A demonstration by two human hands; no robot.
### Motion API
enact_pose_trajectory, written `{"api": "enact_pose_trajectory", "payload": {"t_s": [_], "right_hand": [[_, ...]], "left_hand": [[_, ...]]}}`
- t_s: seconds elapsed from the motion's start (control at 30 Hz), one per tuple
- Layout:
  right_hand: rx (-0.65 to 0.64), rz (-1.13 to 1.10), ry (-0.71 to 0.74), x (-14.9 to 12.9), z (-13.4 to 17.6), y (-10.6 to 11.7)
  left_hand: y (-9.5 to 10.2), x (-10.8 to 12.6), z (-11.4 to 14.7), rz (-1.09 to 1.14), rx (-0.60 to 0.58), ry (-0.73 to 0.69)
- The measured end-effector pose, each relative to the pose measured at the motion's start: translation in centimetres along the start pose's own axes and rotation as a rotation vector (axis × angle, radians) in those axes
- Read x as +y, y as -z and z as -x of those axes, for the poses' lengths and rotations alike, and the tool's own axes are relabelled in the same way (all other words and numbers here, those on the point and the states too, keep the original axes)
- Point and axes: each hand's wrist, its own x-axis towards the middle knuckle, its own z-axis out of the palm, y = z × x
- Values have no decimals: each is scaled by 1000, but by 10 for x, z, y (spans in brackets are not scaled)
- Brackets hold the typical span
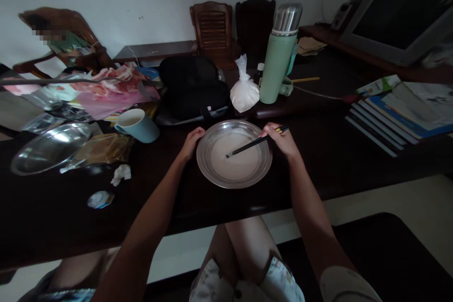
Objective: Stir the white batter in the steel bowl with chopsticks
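Observation:
A shallow steel bowl (205,163) of pale, milky liquid (237,163) rests near the front edge of the dark table. On its left side, my left hand (193,142) is closed round the rim. My right hand (281,139) is closed on a pair of black chopsticks (250,144) with gold-coloured upper ends, above the right rim. They slant down to the left, and their tips meet the liquid near the bowl's middle. Just behind the bowl stands a knotted clear plastic bag (245,94) of white powder.
A tall green thermos (278,66) stands behind the bowl, beside a small cup (286,87). Left are a black bag (193,87), a blue mug (141,127) and an empty steel basin (53,148). Books (385,127) are stacked right. A person (71,45) sits in a chair behind.

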Motion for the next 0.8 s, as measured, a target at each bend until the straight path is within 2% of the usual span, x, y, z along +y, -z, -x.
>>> {"api": "enact_pose_trajectory", "payload": {"t_s": [0.17,0.23,0.33,0.4,0.57,0.63,0.73,0.8], "right_hand": [[178,-23,20,3,-1,6],[151,-16,15,3,0,7],[15,17,7,1,-1,3],[5,27,16,1,-1,0],[197,-38,30,6,-1,9],[149,-44,30,6,0,10],[3,-12,15,4,0,4],[-12,7,14,3,-1,0]], "left_hand": [[2,-2,-2,20,-25,1],[2,-3,-2,43,-31,9],[3,-4,-4,61,-26,8],[3,-5,-4,66,-24,6],[3,-3,-3,72,-31,19],[3,-3,-2,73,-34,29],[3,-2,-2,74,-42,23],[3,-2,-2,65,-46,12]]}}
